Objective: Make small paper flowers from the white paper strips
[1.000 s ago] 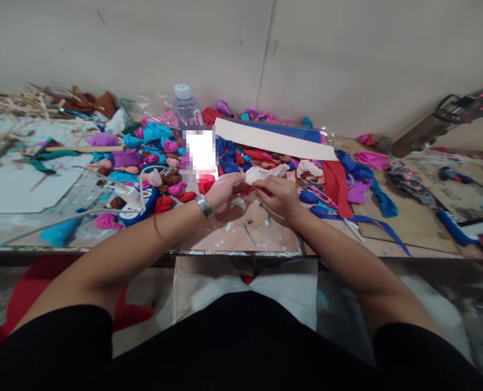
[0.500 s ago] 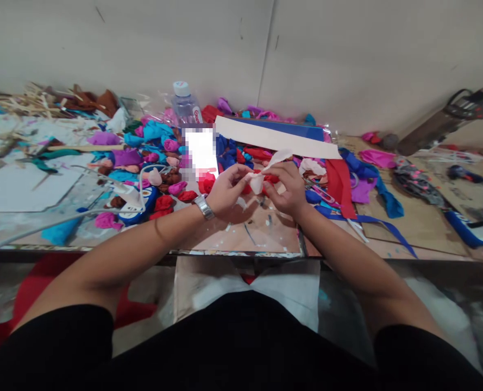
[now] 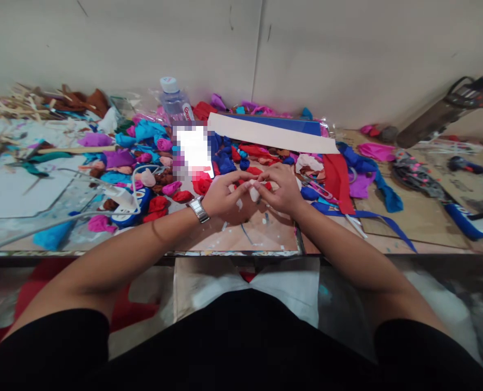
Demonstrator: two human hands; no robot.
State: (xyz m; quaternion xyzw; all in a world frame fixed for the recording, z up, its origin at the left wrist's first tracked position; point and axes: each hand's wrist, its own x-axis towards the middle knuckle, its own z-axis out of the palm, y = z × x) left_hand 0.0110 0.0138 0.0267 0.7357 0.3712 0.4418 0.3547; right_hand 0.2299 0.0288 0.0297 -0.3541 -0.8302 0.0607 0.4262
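My left hand (image 3: 224,196) and my right hand (image 3: 279,190) meet over the middle of the worktable (image 3: 265,239), fingers curled together. Between the fingertips they pinch a small rolled piece of white fabric (image 3: 253,193), mostly hidden by the fingers. A metal watch (image 3: 198,209) sits on my left wrist. Just behind the hands lie many small rolled cloth pieces in red (image 3: 202,184), blue (image 3: 225,160), cyan and magenta.
A plastic water bottle (image 3: 173,103) stands at the back near the wall. A long white and blue board (image 3: 274,133) lies behind the hands. Red and blue fabric strips (image 3: 339,179) trail to the right. A white cable and blue object (image 3: 131,198) lie left.
The white fabric was a loose, open piece held up between both hands; it is now bunched small inside the fingertips, and both hands have come closer together and lower.
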